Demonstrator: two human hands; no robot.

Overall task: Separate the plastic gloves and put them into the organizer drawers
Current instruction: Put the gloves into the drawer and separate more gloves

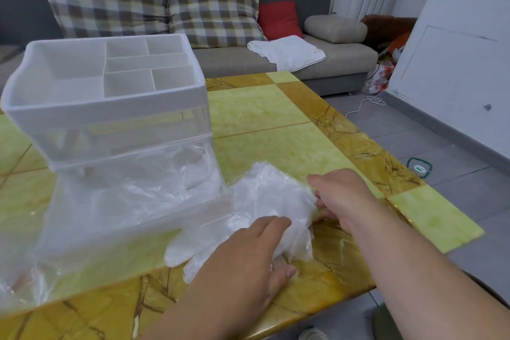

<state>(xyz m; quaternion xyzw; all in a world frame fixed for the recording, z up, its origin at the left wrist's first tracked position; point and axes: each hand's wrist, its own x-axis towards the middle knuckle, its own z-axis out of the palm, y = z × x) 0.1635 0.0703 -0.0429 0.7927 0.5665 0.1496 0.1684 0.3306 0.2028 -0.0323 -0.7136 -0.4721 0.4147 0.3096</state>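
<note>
Gloves (271, 196), heaped on the table (262, 107) beside the open drawer (138, 226), are pinched by left hand (248, 254) and right hand (340, 196), fingers curled; the thin film may cling, lifting several together.

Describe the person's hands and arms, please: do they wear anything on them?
The left hand and the right hand are bare: no ring, watch or bracelet shows. Both forearms are uncovered too; no sleeve comes into view.
</note>
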